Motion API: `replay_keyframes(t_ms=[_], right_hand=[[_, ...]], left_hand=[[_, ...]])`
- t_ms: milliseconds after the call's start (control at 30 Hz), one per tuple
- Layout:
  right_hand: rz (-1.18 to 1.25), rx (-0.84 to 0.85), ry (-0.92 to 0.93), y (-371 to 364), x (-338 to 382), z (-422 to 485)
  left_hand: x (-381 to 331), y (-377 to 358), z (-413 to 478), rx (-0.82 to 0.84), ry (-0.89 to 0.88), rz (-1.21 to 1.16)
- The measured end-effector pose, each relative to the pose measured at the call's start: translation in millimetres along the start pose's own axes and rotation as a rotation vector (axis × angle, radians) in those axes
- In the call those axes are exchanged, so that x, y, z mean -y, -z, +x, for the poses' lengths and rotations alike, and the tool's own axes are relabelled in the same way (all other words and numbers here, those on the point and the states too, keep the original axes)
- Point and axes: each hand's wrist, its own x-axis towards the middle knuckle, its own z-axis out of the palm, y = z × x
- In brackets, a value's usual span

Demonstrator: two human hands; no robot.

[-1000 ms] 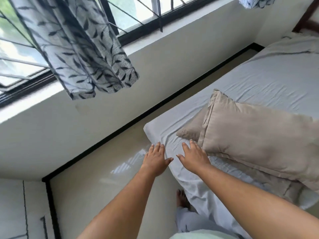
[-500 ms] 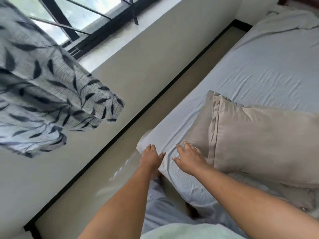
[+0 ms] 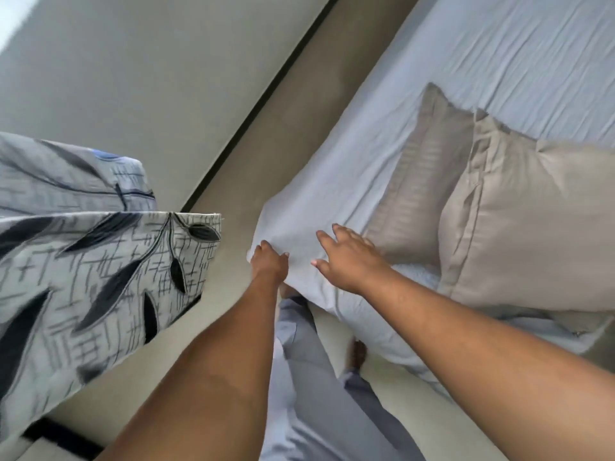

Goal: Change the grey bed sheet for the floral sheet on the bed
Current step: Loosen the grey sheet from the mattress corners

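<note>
The grey bed sheet (image 3: pixel 499 54) covers the mattress from the near corner to the upper right. My left hand (image 3: pixel 268 262) is at the mattress corner, its fingers curled under the sheet's edge and gripping it. My right hand (image 3: pixel 346 257) lies flat on the sheet just right of that corner, fingers spread. Two beige pillows (image 3: pixel 519 224) lie on the sheet right beside my right hand. No floral sheet shows in the head view.
A leaf-patterned grey curtain (image 3: pixel 93 267) hangs close at the left. A strip of beige floor (image 3: pixel 266 154) runs between the bed and the wall with its black skirting. My legs and feet (image 3: pixel 357 354) stand by the bed's side.
The view has tipped down and closer to the corner. My left hand went from resting open at the mattress corner to curling round the sheet's edge. My right hand stayed flat beside the pillows.
</note>
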Motion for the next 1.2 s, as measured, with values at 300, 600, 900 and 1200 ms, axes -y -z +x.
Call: replay_keyframes(t_ms=[300, 600, 900, 1200], right_hand=[[0.011, 0.072, -0.060, -11.4, -5.3, 9.8], [0.039, 0.053, -0.089, -18.6, -15.6, 8.5], [0.085, -0.028, -0.059, -14.5, -20.3, -34.6], [0.402, -0.259, -0.085, -5.4, -58.5, -110.6]], left_hand=[[8.3, -8.3, 19.4, -0.096, 0.055, -0.057], [2.7, 6.1, 27.8, -0.176, 0.072, -0.208], [-20.4, -10.3, -57.0, -0.155, 0.086, -0.714], [-117.5, -21.8, -195.8, 0.228, -0.207, -1.222]])
